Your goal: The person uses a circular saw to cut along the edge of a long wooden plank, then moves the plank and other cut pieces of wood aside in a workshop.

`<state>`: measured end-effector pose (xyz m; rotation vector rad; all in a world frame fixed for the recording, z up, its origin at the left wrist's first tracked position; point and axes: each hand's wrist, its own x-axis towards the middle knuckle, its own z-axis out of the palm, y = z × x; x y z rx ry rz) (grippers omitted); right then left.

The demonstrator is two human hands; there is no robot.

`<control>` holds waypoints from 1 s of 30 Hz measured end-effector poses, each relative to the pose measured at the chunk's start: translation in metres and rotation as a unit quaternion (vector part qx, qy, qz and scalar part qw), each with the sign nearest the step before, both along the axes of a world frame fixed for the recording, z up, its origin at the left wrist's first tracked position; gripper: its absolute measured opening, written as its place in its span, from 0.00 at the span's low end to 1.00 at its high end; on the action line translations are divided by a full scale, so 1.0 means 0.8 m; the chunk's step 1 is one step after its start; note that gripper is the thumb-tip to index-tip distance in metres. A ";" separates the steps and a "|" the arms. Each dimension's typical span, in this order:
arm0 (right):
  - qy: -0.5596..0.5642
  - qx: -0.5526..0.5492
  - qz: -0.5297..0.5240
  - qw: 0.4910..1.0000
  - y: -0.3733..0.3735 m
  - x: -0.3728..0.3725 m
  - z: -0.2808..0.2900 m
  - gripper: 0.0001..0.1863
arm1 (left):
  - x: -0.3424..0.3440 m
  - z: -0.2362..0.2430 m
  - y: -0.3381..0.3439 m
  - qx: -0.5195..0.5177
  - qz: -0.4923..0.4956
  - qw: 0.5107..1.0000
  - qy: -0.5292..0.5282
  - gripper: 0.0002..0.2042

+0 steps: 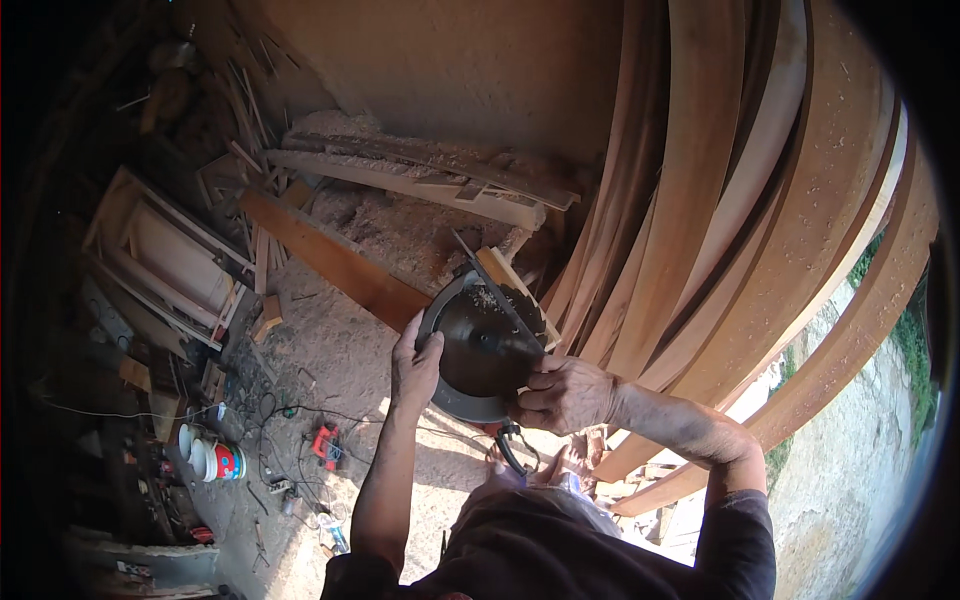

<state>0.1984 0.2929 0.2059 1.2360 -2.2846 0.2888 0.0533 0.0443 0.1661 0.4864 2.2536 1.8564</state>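
Note:
In the middle of the head view I hold a dark circular saw (470,350) with its toothed round blade and pale shavings facing up. My left hand (415,368) is closed on the saw's left rim, thumb over the edge. My right hand (570,393) has curled fingers at the saw's lower right, by the lower end of a thin straight metal strip (505,305) lying across the blade; whether it grips the strip too I cannot tell. A dark cable hangs below the saw, above my bare feet. A short light board (500,268) shows just behind the blade.
Long planks (690,200) stand at the right. A long brown board (330,260), a shaving-covered beam (400,175) and wooden frames (170,250) lie behind and left. A red power tool (326,445), paint buckets (222,460) and tangled cords are on the dusty floor (320,370).

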 end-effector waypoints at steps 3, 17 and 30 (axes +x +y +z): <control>-0.001 -0.019 0.014 1.000 -0.008 -0.004 -0.007 0.14 | 0.002 0.000 0.002 0.009 0.012 1.000 0.002 0.22; -0.009 -0.036 0.013 0.999 -0.014 -0.004 -0.013 0.05 | 0.002 0.001 0.004 0.014 0.021 1.000 -0.013 0.22; 0.013 -0.046 -0.052 0.997 -0.015 0.014 -0.008 0.14 | 0.045 0.057 0.000 -0.180 -0.253 0.785 0.536 0.37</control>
